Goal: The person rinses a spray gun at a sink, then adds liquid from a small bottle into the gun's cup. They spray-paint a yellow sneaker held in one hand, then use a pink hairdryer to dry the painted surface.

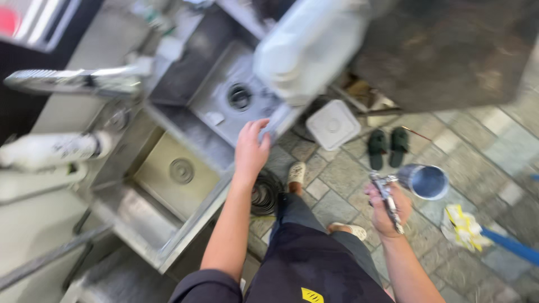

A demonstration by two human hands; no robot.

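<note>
My left hand reaches forward to the front edge of a steel double sink; its fingertips touch the bottom corner of a large white plastic jug that stands on the sink's edge. My right hand grips a metal spray gun with a round metal cup on its side, held out over the stone floor. The image is blurred by motion.
A chrome tap hangs over the left basin. A white square container, a pair of dark sandals, a coiled black hose and a yellow-white rag beside a blue handle lie on the tiled floor.
</note>
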